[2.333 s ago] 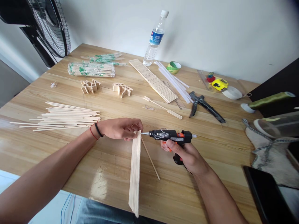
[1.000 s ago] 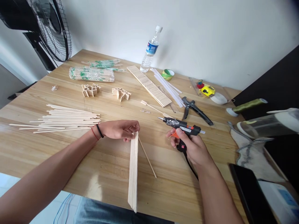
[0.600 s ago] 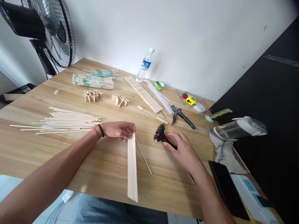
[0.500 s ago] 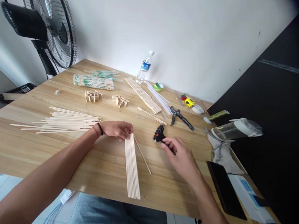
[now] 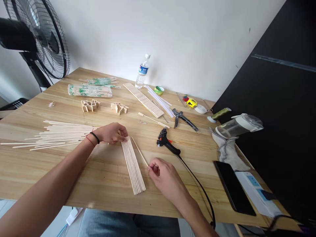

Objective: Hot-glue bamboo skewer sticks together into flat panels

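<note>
A flat row of thin wooden sticks (image 5: 133,166), lying side by side, slants across the table in front of me. My left hand (image 5: 114,133) has its fingers curled on the far end of this row. Just right of the row lies a single wooden stick (image 5: 140,150), its near end pinched between thumb and fingers of my right hand (image 5: 164,176). Beyond that hand rests a black glue gun (image 5: 166,142) on its side, nozzle toward the left, its cord running to the table's front edge. Loose sticks (image 5: 61,135) fan out left of my left hand.
Small stick assemblies (image 5: 91,105), wrapped stick bundles (image 5: 90,91) and a slatted panel (image 5: 143,99) lie farther back. A water bottle (image 5: 142,72) stands by the wall. Pliers-like cutters (image 5: 185,119), a phone (image 5: 234,187) and a power strip (image 5: 256,191) are on the right.
My right hand has let go of the glue gun, moved left and taken hold of the single stick. The row of sticks has turned slightly, and the view has shifted.
</note>
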A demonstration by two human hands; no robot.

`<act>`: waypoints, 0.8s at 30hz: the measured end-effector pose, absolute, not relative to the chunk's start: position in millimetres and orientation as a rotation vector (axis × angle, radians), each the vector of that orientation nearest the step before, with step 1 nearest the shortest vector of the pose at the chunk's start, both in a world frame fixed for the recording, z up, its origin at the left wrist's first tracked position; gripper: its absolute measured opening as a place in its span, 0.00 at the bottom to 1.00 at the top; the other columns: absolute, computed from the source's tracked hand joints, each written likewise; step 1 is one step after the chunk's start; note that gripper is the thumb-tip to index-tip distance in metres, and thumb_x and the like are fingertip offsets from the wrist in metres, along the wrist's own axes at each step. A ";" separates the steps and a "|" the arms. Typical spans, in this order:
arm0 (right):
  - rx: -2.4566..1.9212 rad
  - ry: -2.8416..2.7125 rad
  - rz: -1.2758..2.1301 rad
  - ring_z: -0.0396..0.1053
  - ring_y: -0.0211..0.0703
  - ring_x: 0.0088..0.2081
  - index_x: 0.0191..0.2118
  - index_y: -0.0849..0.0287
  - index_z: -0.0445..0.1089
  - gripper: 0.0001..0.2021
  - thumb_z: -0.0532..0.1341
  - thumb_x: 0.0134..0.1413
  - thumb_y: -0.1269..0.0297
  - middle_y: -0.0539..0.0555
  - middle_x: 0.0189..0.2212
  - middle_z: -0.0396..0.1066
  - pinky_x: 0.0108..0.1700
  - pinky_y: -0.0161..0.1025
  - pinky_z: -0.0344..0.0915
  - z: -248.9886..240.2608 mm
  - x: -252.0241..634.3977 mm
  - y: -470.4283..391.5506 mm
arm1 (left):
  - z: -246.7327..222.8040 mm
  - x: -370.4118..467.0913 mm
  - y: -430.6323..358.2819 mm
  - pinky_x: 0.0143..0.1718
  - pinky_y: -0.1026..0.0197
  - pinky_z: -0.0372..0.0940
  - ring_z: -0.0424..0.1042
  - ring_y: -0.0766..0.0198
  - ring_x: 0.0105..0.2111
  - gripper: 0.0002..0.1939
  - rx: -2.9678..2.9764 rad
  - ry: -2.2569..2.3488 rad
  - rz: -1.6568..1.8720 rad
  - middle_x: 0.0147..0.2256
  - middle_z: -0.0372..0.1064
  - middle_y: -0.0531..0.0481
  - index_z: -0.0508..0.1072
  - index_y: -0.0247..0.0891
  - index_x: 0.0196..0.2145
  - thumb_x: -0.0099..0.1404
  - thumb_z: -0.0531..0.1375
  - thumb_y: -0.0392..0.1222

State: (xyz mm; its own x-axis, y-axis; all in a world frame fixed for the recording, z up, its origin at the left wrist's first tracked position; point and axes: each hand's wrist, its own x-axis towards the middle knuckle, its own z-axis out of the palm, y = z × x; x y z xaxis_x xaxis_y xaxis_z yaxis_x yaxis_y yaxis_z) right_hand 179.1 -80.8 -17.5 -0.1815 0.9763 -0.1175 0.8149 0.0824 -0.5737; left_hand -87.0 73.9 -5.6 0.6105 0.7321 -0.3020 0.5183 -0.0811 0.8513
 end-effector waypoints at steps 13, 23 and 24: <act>-1.602 -2.016 0.988 0.73 0.47 0.36 0.39 0.56 0.72 0.11 0.54 0.72 0.64 0.54 0.34 0.75 0.39 0.42 0.66 -7.3 173.7 -98.9 | 0.2 -77.6 65.8 0.21 0.63 0.63 0.71 0.64 0.19 0.15 1.747 1.120 0.237 0.24 0.73 0.55 0.72 0.39 0.38 0.57 0.68 0.48; -1.652 -1.890 1.172 0.74 0.45 0.37 0.44 0.52 0.76 0.09 0.64 0.62 0.74 0.51 0.39 0.76 0.42 0.41 0.71 -1.5 185.9 -126.9 | 8.9 -79.5 63.0 0.23 0.63 0.63 0.76 0.61 0.21 0.12 1.805 1.166 0.126 0.23 0.73 0.56 0.70 0.40 0.35 0.58 0.66 0.47; -1.656 -1.882 1.157 0.74 0.45 0.37 0.44 0.52 0.76 0.10 0.64 0.61 0.74 0.51 0.39 0.76 0.42 0.41 0.71 -3.1 185.7 -129.9 | 9.3 -79.5 62.8 0.23 0.63 0.63 0.77 0.60 0.22 0.12 1.808 1.168 0.113 0.24 0.74 0.55 0.70 0.40 0.36 0.58 0.66 0.47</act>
